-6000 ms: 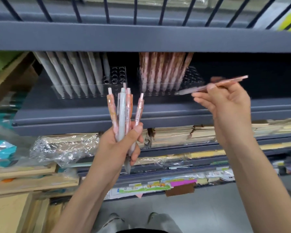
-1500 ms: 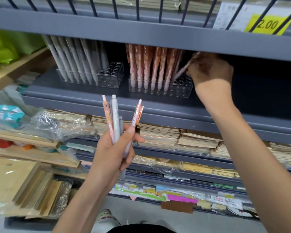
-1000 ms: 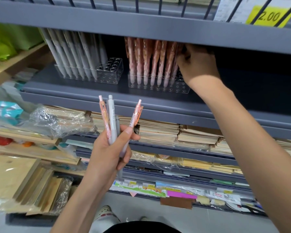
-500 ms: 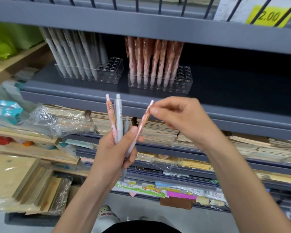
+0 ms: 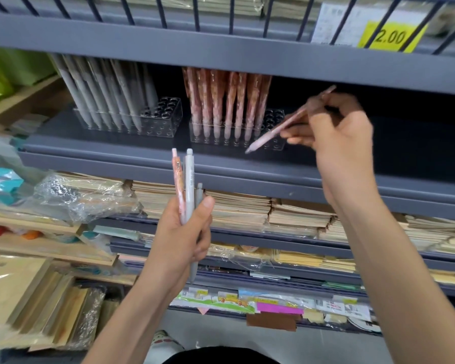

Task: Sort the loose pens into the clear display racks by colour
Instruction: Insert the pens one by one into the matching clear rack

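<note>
My left hand (image 5: 184, 240) grips a small bunch of pens upright below the shelf: a pink pen (image 5: 177, 185), a light grey pen (image 5: 189, 185) and a darker grey pen (image 5: 199, 195). My right hand (image 5: 336, 137) pinches a single pink pen (image 5: 276, 131), tilted with its tip down-left, just right of the pink rack. Two clear racks stand on the grey shelf: the left rack (image 5: 166, 119) holds several grey pens (image 5: 108, 98), the right rack (image 5: 272, 127) holds several pink pens (image 5: 226, 101). Both racks show free holes at their right ends.
The upper shelf edge (image 5: 221, 53) hangs low over the racks, with a yellow price tag (image 5: 390, 36) at the right. Stacks of notebooks (image 5: 237, 208) fill the shelves below. Crumpled plastic wrap (image 5: 71, 195) and wooden boards (image 5: 47, 306) lie at the left.
My right hand took one pink pen from the bunch in my left hand and lifted it up to the right side of the pink rack. My left hand stays put.
</note>
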`<state>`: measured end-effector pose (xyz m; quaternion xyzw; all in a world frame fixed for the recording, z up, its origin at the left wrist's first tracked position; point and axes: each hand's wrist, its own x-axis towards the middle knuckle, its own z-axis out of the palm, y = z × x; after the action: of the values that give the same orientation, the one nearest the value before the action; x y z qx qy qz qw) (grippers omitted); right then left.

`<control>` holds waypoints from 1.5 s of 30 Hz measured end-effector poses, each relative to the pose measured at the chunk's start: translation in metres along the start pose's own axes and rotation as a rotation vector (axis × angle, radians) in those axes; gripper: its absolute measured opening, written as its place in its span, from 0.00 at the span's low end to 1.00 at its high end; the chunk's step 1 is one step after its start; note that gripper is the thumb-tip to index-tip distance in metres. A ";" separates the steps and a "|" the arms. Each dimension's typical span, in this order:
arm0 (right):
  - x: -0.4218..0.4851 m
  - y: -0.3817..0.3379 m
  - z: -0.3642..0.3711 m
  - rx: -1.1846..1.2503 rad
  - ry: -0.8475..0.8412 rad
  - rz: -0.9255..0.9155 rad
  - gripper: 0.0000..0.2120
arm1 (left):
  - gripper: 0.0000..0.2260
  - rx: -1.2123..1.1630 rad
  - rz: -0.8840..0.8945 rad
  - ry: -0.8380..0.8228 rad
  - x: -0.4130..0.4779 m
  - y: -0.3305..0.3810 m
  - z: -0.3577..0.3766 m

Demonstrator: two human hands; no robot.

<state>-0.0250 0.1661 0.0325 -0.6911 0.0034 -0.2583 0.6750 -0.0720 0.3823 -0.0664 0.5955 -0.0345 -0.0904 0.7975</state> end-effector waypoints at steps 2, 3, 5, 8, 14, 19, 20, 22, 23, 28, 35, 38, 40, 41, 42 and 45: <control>0.011 0.001 -0.001 -0.030 0.068 -0.084 0.02 | 0.12 -0.001 0.014 0.018 0.001 0.002 0.000; 0.016 0.002 -0.002 -0.056 0.092 -0.117 0.04 | 0.13 0.001 0.015 0.027 0.001 0.003 0.000; 0.025 0.006 -0.001 -0.122 0.108 -0.167 0.06 | 0.14 0.021 0.014 0.030 0.000 0.004 -0.002; 0.032 0.014 0.004 -0.272 0.085 -0.216 0.06 | 0.15 0.042 0.024 0.024 -0.002 0.002 -0.005; 0.039 0.019 0.022 -0.548 -0.072 -0.216 0.05 | 0.13 0.042 0.039 0.035 -0.002 0.002 -0.006; 0.049 0.015 0.029 -0.717 -0.126 -0.172 0.14 | 0.11 0.037 0.053 0.052 -0.002 0.001 -0.010; 0.050 0.014 0.030 -0.735 -0.122 -0.173 0.14 | 0.10 0.029 0.052 0.058 -0.002 0.000 -0.011; 0.051 0.013 0.032 -0.773 -0.121 -0.163 0.15 | 0.12 0.020 0.049 0.068 -0.002 -0.001 -0.013; 0.051 0.013 0.033 -0.783 -0.124 -0.151 0.16 | 0.13 0.021 0.050 0.067 -0.003 -0.002 -0.015; 0.054 0.017 0.035 -0.768 -0.110 -0.113 0.18 | 0.09 -0.025 0.039 0.049 -0.003 -0.006 -0.022; 0.018 0.016 0.031 -0.407 0.082 -0.182 0.06 | 0.12 0.046 0.111 -0.028 -0.007 -0.009 -0.026; -0.006 0.016 0.035 -0.467 -0.126 -0.166 0.06 | 0.18 0.019 0.100 -0.053 -0.007 -0.009 -0.024; -0.021 0.016 0.041 -0.457 -0.381 -0.098 0.08 | 0.19 0.016 0.081 -0.059 -0.007 -0.010 -0.025; -0.027 0.016 0.044 -0.452 -0.499 -0.061 0.08 | 0.19 0.023 0.076 -0.066 -0.007 -0.011 -0.025; -0.032 0.016 0.047 -0.440 -0.590 -0.016 0.07 | 0.19 0.030 0.071 -0.072 -0.007 -0.011 -0.026; -0.038 0.018 0.052 -0.398 -0.715 0.091 0.05 | 0.13 0.027 0.071 -0.090 -0.005 -0.012 -0.028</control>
<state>-0.0333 0.2265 0.0043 -0.8536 -0.1508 0.0342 0.4974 -0.0737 0.4064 -0.0854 0.6000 -0.0926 -0.0883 0.7897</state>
